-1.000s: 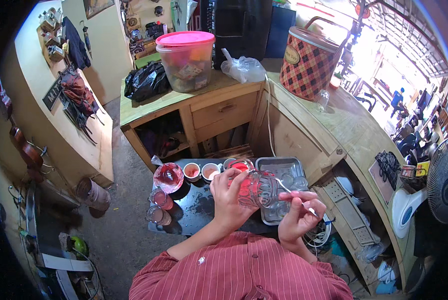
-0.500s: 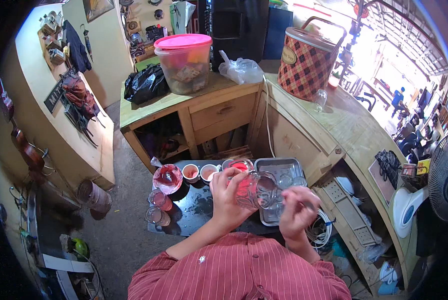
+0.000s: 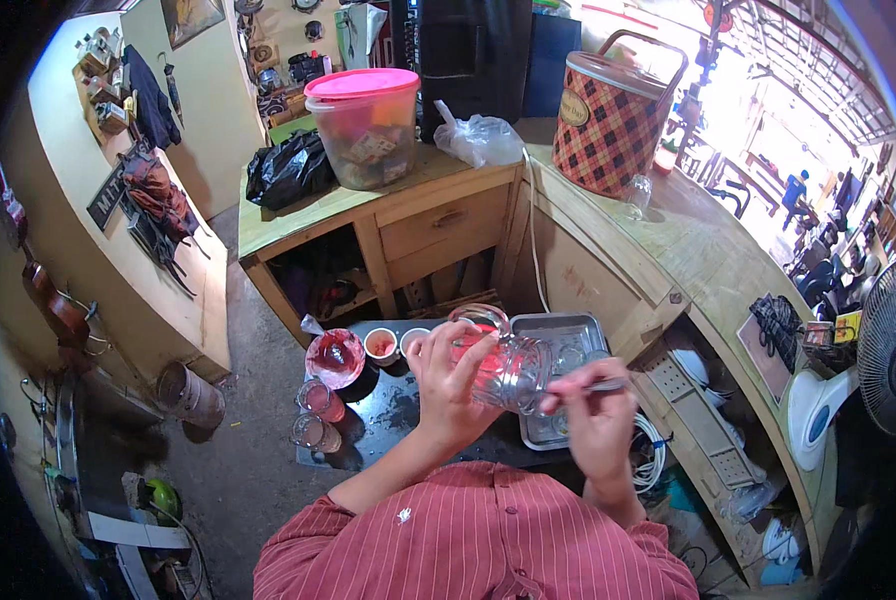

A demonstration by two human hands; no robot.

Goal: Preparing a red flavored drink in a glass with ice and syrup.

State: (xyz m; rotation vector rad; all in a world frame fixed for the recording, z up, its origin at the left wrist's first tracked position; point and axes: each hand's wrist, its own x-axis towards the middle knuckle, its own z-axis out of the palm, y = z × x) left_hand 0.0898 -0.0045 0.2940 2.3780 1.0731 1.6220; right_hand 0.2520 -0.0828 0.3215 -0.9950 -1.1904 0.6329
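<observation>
My left hand [image 3: 444, 388] is wrapped round a clear glass mug [image 3: 516, 374] with a handle, tipped on its side with its mouth toward the right. Something red shows inside the mug near its base. Between the fingers of my right hand [image 3: 600, 425] is a slim metal spoon [image 3: 610, 384], at the mug's mouth; its far end is hard to make out. Below the mug lies a grey metal tray [image 3: 593, 330] with glassware in it. To the left stand a white cup [image 3: 381, 345] with reddish contents and two glass mugs of pink drink [image 3: 320, 399].
A bowl lined with plastic [image 3: 335, 358] holds something dark red on the dark low table [image 3: 383, 440]. Beyond it, a wooden counter [image 3: 448, 220] bears a pink-lidded tub [image 3: 365, 130], a black bag [image 3: 290, 170] and a plaid cooler [image 3: 613, 125]. A fan [image 3: 880, 330] stands at right.
My left hand has shifted slightly left with the mug. My right hand, blurred before, has turned and moved a little, and the spoon now shows clearly.
</observation>
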